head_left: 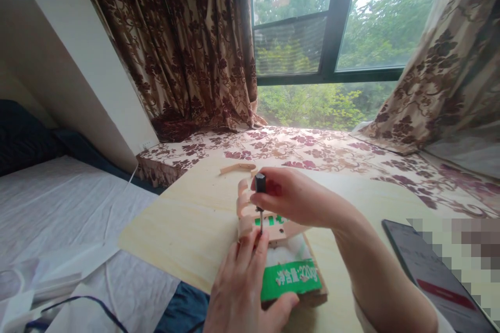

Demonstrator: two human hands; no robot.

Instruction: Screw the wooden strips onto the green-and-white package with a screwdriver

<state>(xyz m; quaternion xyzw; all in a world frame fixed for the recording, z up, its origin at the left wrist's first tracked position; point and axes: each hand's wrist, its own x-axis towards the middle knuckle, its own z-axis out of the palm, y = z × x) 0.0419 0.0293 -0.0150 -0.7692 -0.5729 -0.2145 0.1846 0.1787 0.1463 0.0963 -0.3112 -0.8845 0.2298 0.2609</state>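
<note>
My right hand [279,192] is closed round the black handle of a screwdriver [260,183], whose shaft points straight down at a light wooden piece [273,231]. That piece has rounded, curved parts at its left side and lies on a green and white package [291,277]. My left hand [244,281] lies with fingers spread, its fingertips at the near edge of the wood beside the screwdriver's tip and its thumb on the package. Whatever is directly under the tip is too small to make out.
A loose curved wooden strip [237,167] lies on the pale tabletop [175,218] behind the hands. A dark tablet-like device [433,276] rests at the right. White bedding [78,208] is at the left, and a floral-covered ledge [312,145] runs under the window.
</note>
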